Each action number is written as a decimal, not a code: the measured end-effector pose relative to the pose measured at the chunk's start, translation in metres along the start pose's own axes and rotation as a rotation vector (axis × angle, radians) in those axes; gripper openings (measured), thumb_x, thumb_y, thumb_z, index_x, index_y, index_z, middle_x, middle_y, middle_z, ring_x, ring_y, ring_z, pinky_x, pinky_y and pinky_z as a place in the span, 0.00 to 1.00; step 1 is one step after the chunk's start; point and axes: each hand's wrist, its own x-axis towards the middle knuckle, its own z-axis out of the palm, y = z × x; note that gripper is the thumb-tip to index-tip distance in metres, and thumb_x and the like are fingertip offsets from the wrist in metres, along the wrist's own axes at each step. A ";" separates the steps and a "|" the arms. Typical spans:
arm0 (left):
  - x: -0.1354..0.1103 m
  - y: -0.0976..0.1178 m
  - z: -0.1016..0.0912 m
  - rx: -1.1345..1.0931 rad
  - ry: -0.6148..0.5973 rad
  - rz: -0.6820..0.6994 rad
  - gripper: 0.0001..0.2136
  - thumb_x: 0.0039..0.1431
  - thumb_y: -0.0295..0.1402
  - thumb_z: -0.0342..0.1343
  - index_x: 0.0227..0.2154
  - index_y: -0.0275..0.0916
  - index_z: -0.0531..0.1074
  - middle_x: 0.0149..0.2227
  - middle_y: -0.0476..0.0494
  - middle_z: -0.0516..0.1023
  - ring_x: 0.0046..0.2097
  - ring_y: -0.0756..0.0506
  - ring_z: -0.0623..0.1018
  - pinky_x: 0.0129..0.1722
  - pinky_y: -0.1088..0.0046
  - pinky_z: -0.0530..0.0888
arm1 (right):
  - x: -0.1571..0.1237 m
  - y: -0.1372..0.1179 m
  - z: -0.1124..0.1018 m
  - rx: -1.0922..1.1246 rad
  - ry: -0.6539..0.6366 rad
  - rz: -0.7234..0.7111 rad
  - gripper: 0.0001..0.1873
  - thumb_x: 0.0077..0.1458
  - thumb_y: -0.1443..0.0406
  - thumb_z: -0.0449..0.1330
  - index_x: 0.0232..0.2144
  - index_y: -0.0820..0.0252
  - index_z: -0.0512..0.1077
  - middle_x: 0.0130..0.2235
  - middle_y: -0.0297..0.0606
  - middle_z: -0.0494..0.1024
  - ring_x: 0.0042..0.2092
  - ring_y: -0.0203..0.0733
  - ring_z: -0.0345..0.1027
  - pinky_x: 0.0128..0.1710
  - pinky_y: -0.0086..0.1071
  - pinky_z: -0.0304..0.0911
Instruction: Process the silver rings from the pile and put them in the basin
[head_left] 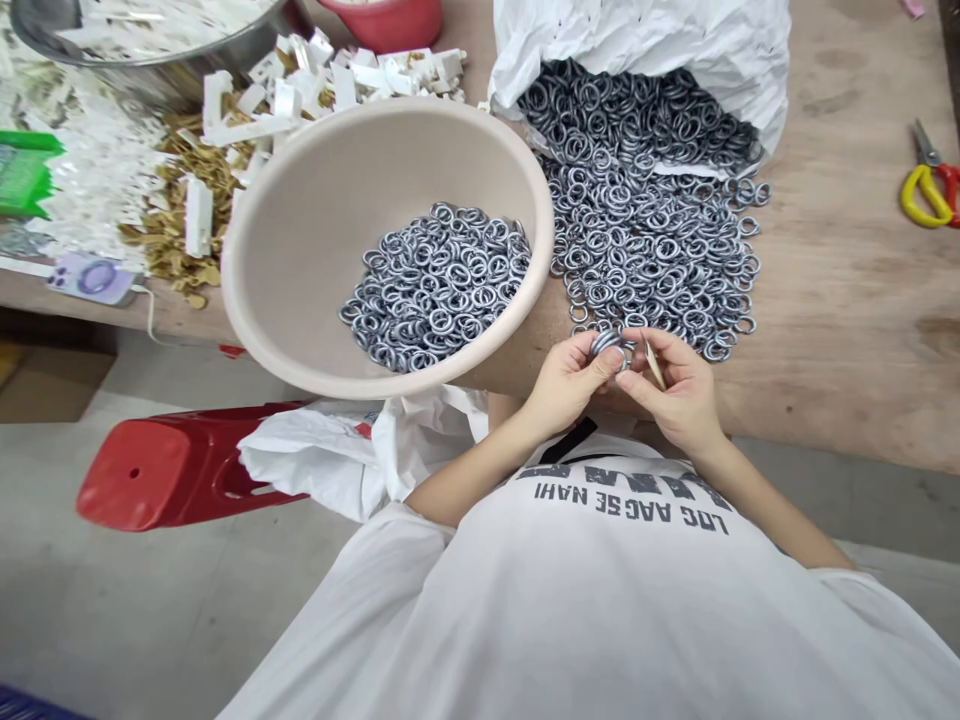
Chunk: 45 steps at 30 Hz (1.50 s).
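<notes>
My left hand point(568, 380) is closed in a pinch on a small stack of grey metal rings point(606, 343) at the table's near edge. My right hand point(673, 388) is closed too, holding a thin flat brass-coloured piece point(654, 363) against those rings. Just beyond my hands lies a big heap of loose rings point(652, 250) spilling from a white plastic bag point(645, 45). To the left, a beige plastic basin point(300, 240) overhangs the table edge and holds several more rings point(439, 285).
White plastic parts point(300, 85) and brass pieces point(176, 250) are piled at the back left beside a steel bowl point(142, 60). Yellow-and-red scissors point(930, 180) lie at the right. A red stool point(180, 465) with a white bag point(330, 460) stands below the table.
</notes>
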 end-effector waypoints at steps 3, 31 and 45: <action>0.000 0.000 0.000 0.001 -0.048 -0.013 0.20 0.58 0.51 0.62 0.35 0.35 0.74 0.29 0.49 0.72 0.27 0.54 0.65 0.27 0.77 0.64 | 0.002 0.001 -0.003 -0.099 -0.056 -0.097 0.17 0.56 0.61 0.68 0.48 0.49 0.78 0.41 0.35 0.79 0.42 0.42 0.72 0.47 0.40 0.68; -0.003 0.000 0.008 -0.238 0.064 -0.203 0.23 0.57 0.53 0.61 0.26 0.38 0.62 0.19 0.57 0.61 0.20 0.57 0.58 0.20 0.81 0.58 | -0.005 -0.004 -0.007 -0.584 -0.140 -0.383 0.10 0.65 0.60 0.59 0.33 0.58 0.74 0.29 0.34 0.73 0.31 0.37 0.64 0.31 0.33 0.57; 0.000 -0.007 -0.024 -0.093 0.259 -0.091 0.20 0.53 0.50 0.66 0.31 0.38 0.69 0.27 0.54 0.70 0.24 0.57 0.66 0.25 0.80 0.68 | 0.017 0.036 -0.024 -0.793 -0.012 -0.023 0.14 0.59 0.52 0.63 0.38 0.56 0.75 0.35 0.37 0.77 0.36 0.44 0.68 0.33 0.34 0.56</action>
